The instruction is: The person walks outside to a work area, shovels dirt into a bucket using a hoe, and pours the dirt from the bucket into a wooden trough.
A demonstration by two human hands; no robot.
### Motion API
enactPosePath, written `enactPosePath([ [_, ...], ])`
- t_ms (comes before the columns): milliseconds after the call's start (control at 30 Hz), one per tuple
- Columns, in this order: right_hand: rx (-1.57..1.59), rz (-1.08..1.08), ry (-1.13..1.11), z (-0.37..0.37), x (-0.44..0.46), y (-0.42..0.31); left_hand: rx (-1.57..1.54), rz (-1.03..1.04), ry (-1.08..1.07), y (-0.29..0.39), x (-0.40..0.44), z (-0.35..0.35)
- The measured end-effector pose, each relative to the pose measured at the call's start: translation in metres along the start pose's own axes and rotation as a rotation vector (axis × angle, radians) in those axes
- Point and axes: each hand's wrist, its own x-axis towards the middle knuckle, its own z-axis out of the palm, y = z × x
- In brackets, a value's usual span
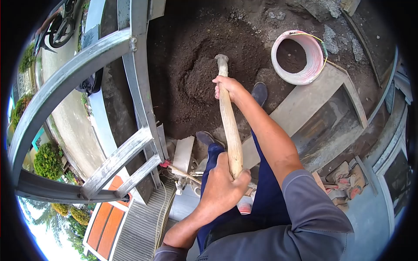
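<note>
A pale wooden handle runs from near my body out to a heap of dark soil. My right hand is wrapped round its far part, close to the head of the tool, which lies at the soil. Around the near end of the handle my left hand is closed. How deep the tool's head sits in the soil cannot be made out. A pinkish-white bucket with soil inside stands to the right of the heap.
A metal frame rises close on the left. My shoes stand at the soil's near edge. Grey boards lie to the right, with rubble behind the bucket and bags at the lower right.
</note>
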Motion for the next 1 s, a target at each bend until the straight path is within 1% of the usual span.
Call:
enactPosePath([
  [33,0.008,-0.005,-0.017,-0.003,-0.018,-0.009,-0.009,0.037,-0.022,0.012,-0.012,0.005],
  [100,0.053,-0.035,-0.015,-0.012,-0.064,-0.029,-0.014,0.194,-0.068,0.019,-0.032,0.023],
  [167,0.065,-0.08,-0.034,-0.026,-0.102,-0.047,-0.01,0.21,-0.155,0.041,-0.052,0.035],
  [200,0.092,-0.089,-0.02,-0.036,-0.118,-0.056,0.049,0.044,-0.279,0.057,-0.063,0.035],
  [233,0.094,-0.112,-0.016,-0.044,-0.139,-0.067,0.053,0.1,-0.315,0.062,-0.07,0.04],
  [300,0.129,-0.135,0.013,-0.063,-0.177,-0.092,0.072,0.132,-0.364,0.07,-0.081,0.049],
  [433,0.1,-0.309,0.131,-0.101,-0.238,-0.131,0.089,0.24,-0.445,0.073,-0.081,0.051],
  [500,0.147,-0.427,0.28,-0.109,-0.254,-0.137,0.118,0.281,-0.471,0.054,-0.064,0.044],
  [533,0.141,-0.49,0.34,-0.111,-0.253,-0.134,0.178,0.277,-0.433,0.034,-0.048,0.043],
  [567,0.136,-0.555,0.399,-0.114,-0.249,-0.131,0.245,0.328,-0.319,0.007,-0.029,0.043],
  [600,0.118,-0.6,0.428,-0.118,-0.239,-0.125,0.305,0.28,-0.266,-0.023,-0.001,0.043],
  [633,0.101,-0.65,0.451,-0.124,-0.222,-0.118,0.29,0.257,-0.196,-0.059,0.036,0.048],
  [667,0.083,-0.675,0.466,-0.135,-0.201,-0.11,0.361,0.378,-0.062,-0.11,0.084,0.06],
  [700,0.096,-0.686,0.501,-0.138,-0.185,-0.104,0.444,0.377,0.063,-0.141,0.121,0.072],
  [733,0.092,-0.71,0.511,-0.145,-0.168,-0.099,0.524,0.265,0.101,-0.158,0.152,0.084],
  [767,0.091,-0.735,0.521,-0.15,-0.156,-0.096,0.462,0.118,0.09,-0.179,0.184,0.098],
  [833,0.06,-0.837,0.531,-0.151,-0.154,-0.094,0.477,0.109,0.193,-0.194,0.212,0.12],
  [933,-0.054,-0.935,0.576,-0.133,-0.176,-0.095,0.376,0.153,0.067,-0.208,0.224,0.127],
  [1000,-0.138,-0.962,0.56,-0.112,-0.194,-0.103,0.283,0.229,0.009,-0.202,0.206,0.118],
])
